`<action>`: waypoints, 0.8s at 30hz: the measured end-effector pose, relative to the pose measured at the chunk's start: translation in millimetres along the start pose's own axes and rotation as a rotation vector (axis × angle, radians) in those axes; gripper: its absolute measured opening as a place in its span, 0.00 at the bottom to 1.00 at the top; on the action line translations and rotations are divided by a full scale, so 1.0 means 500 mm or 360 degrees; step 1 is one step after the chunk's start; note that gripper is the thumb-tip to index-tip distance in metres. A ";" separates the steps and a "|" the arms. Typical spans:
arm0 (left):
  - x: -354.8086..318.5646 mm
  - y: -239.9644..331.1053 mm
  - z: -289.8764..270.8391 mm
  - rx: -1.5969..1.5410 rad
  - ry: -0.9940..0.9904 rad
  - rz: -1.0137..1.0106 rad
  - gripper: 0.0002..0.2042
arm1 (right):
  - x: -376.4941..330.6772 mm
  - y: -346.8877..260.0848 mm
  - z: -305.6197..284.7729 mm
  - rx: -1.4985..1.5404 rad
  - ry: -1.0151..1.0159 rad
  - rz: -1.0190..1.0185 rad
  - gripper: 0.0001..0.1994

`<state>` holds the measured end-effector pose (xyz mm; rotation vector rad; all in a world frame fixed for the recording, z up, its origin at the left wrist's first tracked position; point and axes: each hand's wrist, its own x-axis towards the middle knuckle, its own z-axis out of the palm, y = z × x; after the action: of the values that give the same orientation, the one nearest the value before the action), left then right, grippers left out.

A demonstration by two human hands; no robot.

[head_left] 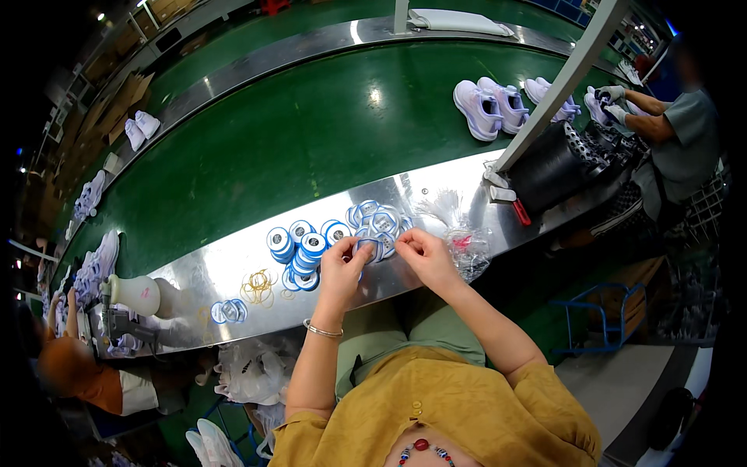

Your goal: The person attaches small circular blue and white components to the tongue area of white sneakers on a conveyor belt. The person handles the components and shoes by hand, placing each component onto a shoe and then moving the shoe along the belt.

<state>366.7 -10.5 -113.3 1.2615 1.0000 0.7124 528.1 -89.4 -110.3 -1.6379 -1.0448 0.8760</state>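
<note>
At steel ledge [436,194] | left hand [342,268] fingers, right hand [424,253] fingers pinching 1 round blue-white tag [372,247]

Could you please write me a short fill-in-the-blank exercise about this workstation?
1. The conveyor belt is ____ in colour.
2. Both hands, left hand and right hand, work over a pile of round blue-and-white ____.
3. The bracelet sits on the ____ wrist.

Missing words: green; tags; left
</note>
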 end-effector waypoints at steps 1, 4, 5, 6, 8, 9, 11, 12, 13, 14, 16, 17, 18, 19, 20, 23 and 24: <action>-0.009 -0.001 0.002 -0.0114 -0.0010 0.0019 0.06 | -0.006 -0.009 0.006 0.0000 0.0020 -0.0073 0.05; -0.025 -0.007 0.008 -0.0312 0.0061 0.0037 0.05 | -0.016 -0.042 0.013 -0.0109 0.0042 -0.0268 0.04; -0.029 -0.005 0.007 -0.0278 0.0053 0.0061 0.05 | -0.019 -0.052 0.014 -0.0165 0.0044 -0.0329 0.03; -0.032 -0.005 0.006 -0.0260 0.0051 0.0078 0.04 | -0.020 -0.059 0.016 -0.0189 0.0038 -0.0340 0.03; -0.036 -0.003 0.007 -0.0222 0.0044 0.0121 0.04 | -0.019 -0.072 0.018 -0.0237 0.0029 -0.0371 0.04; -0.037 -0.004 0.007 -0.0201 0.0047 0.0154 0.04 | -0.016 -0.080 0.018 -0.0283 0.0017 -0.0374 0.04; -0.039 -0.009 0.007 -0.0160 0.0055 0.0222 0.04 | -0.007 -0.093 0.016 -0.0376 -0.0006 -0.0383 0.04; -0.041 -0.011 0.006 -0.0101 0.0067 0.0259 0.05 | -0.002 -0.093 0.016 -0.0382 -0.0050 -0.0417 0.04; -0.040 -0.013 0.006 -0.0044 0.0070 0.0290 0.05 | 0.003 -0.089 0.014 -0.0392 -0.0088 -0.0442 0.05; -0.040 -0.013 0.006 0.0013 0.0073 0.0322 0.06 | 0.006 -0.087 0.013 -0.0401 -0.0126 -0.0467 0.05; -0.045 -0.004 0.004 0.0194 0.0077 0.0396 0.07 | 0.009 -0.085 0.010 -0.0431 -0.0175 -0.0420 0.05; -0.048 0.003 0.004 0.0285 0.0081 0.0435 0.07 | 0.009 -0.083 0.010 -0.0446 -0.0201 -0.0399 0.05; -0.052 0.012 0.006 0.0322 0.0067 0.0481 0.07 | 0.008 -0.081 0.010 -0.0463 -0.0188 -0.0394 0.05; -0.058 0.022 0.007 0.0363 0.0057 0.0525 0.07 | 0.006 -0.079 0.012 -0.0476 -0.0179 -0.0390 0.05; -0.061 0.026 0.008 0.0403 0.0046 0.0569 0.08 | 0.004 -0.077 0.015 -0.0490 -0.0169 -0.0386 0.05; -0.060 0.006 0.006 0.0251 0.0052 0.0465 0.07 | 0.000 -0.062 0.022 -0.0529 -0.0069 -0.0541 0.05; -0.061 -0.002 0.007 0.0144 0.0074 0.0409 0.06 | -0.004 -0.064 0.022 -0.0494 -0.0015 -0.0535 0.05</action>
<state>357.2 -38.9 -108.0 1.4749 0.9251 0.9058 510.0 -82.1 -82.4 -1.6407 -1.4683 0.5174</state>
